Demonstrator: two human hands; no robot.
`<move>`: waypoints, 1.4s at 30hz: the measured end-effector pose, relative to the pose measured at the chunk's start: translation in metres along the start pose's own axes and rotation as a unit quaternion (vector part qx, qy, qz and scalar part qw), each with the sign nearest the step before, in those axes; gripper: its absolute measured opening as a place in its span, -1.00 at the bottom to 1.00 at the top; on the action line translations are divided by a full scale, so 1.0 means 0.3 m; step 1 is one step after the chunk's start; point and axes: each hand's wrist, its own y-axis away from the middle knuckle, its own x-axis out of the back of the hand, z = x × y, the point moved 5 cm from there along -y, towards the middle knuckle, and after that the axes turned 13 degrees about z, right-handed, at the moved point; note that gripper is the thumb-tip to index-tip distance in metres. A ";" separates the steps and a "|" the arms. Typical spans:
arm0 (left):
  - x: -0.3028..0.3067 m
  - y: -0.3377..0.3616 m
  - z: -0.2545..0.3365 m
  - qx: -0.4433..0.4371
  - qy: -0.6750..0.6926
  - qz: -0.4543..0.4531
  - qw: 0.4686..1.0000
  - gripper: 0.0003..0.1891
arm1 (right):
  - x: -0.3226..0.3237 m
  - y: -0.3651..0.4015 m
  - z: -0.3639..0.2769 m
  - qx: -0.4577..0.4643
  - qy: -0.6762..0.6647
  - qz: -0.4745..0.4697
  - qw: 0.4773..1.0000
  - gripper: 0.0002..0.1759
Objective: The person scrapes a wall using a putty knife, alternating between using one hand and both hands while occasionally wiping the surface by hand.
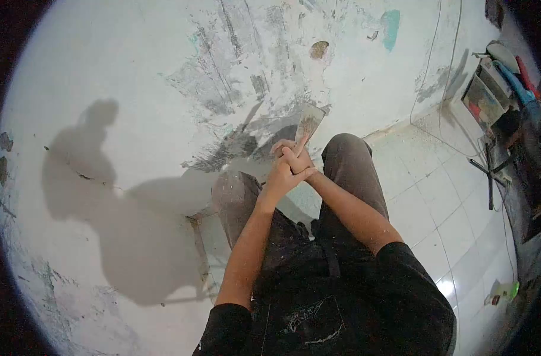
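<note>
My right hand (302, 159) is closed round a scraper (310, 121), whose handle is hidden among the fingers. A finger lies along its wide, stained blade, which points up at the wall. My left hand (280, 179) is clasped against my right hand, its fingers wrapped round it. Both hands are between my knees, close to the wall (157, 53). Just beyond the blade, the wall has rough grey patches (223, 89) and scraped paint.
A brown hole (319, 50) and a teal patch (391, 29) mark the wall. Cables hang at the right. Stacked items with a blue cloth (513, 80) and a dark metal stand (490, 172) are at the right, beside the tiled floor (440, 207). My shadow covers the left wall.
</note>
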 end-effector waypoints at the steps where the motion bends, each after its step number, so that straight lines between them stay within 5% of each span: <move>1: 0.004 -0.001 0.006 0.000 0.000 -0.001 1.000 -0.08 | 0.003 -0.001 0.021 -0.008 0.008 0.002 1.000 -0.48; 5: -0.005 0.000 -0.006 -0.046 -0.009 0.023 0.999 -0.08 | 0.003 -0.010 0.067 0.003 0.000 0.024 1.000 -0.44; 7: -0.007 0.003 -0.015 0.046 0.010 -0.032 0.998 -0.05 | 0.009 -0.003 0.033 -0.014 -0.013 0.006 1.000 -0.45; 16: 0.000 -0.008 -0.001 0.124 0.026 -0.045 0.991 -0.08 | -0.003 -0.016 -0.041 -0.018 0.043 -0.002 0.999 -0.47; 20: 0.004 -0.011 -0.012 0.062 0.062 0.000 0.996 -0.10 | -0.006 -0.013 -0.013 -0.054 0.056 -0.010 0.997 -0.48; 23: 0.006 0.006 -0.071 0.125 0.069 -0.017 0.990 -0.07 | -0.005 -0.018 0.088 0.047 0.113 -0.022 0.992 -0.46; 25: 0.021 -0.009 -0.041 0.111 0.078 -0.017 0.991 -0.08 | -0.012 0.028 -0.028 0.418 0.114 0.016 0.901 -0.47; 26: 0.013 -0.002 -0.070 0.117 0.111 -0.010 0.987 -0.02 | 0.008 -0.004 -0.024 -0.062 0.137 -0.055 0.987 -0.32; 27: 0.006 0.006 -0.110 0.119 0.110 -0.013 0.987 -0.02 | 0.005 -0.001 -0.038 -0.063 0.135 -0.052 0.987 -0.32; 29: 0.026 0.010 -0.180 0.122 0.081 0.055 0.988 -0.07 | 0.041 -0.011 -0.063 -0.039 0.053 0.117 0.991 -0.37; 30: 0.042 -0.021 -0.077 0.176 0.229 0.088 0.953 -0.27 | 0.055 -0.024 -0.020 -0.106 -0.001 0.127 0.986 -0.34; 31: 0.056 -0.023 -0.091 0.177 0.228 0.086 0.953 -0.27 | 0.063 -0.030 -0.064 -0.107 -0.002 0.128 0.986 -0.34; 33: 0.121 -0.030 -0.118 0.161 0.229 0.153 0.948 -0.57 | 0.111 -0.039 -0.154 -0.062 -0.062 0.182 0.979 -0.34; 34: 0.132 -0.023 -0.113 0.147 0.273 0.182 0.933 -0.92 | 0.131 -0.051 -0.153 -0.056 -0.084 0.173 0.980 -0.36; 42: 0.150 -0.028 -0.119 0.096 0.332 0.199 0.917 -0.78 | 0.152 -0.052 -0.198 -0.077 -0.074 0.170 0.980 -0.32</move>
